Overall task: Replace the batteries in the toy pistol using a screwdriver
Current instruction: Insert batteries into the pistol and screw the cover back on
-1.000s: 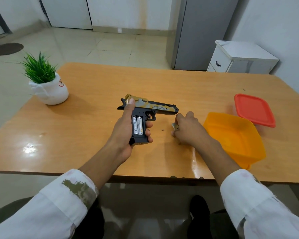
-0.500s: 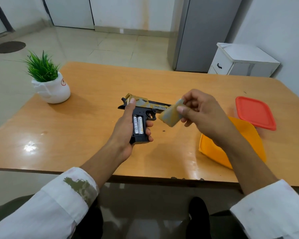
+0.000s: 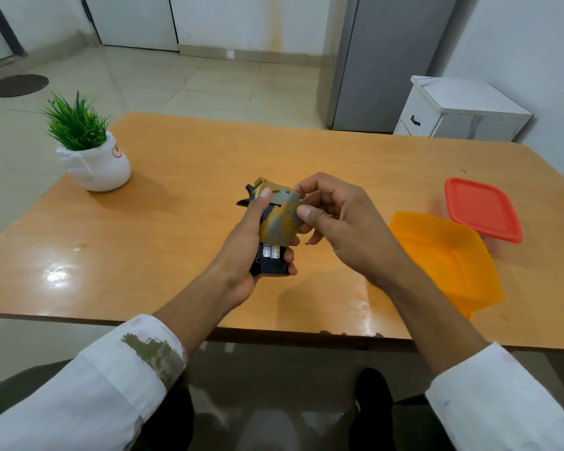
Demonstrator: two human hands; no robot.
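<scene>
Toy pistol (image 3: 267,203), grip up, batteries (image 3: 272,251) showing: wrapped firmly in the left hand (image 3: 241,252) above the table (image 3: 176,177). Grip cover (image 3: 279,224): pinched by right hand (image 3: 342,222), thumb and fingertips closed on its edge, over the battery bay. Advice: seat the tab end first, square, before screwing.

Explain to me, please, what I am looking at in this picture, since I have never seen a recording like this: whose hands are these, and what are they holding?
There is no robot here. A camera worn on a person's head looks down at their own two bare hands. The left hand grips a toy pistol by its handle, where two batteries show in the open compartment. The right hand holds the gold-grey battery cover against the handle. On the wooden table sit a small potted plant, an open orange container and a box with a red lid.
</scene>
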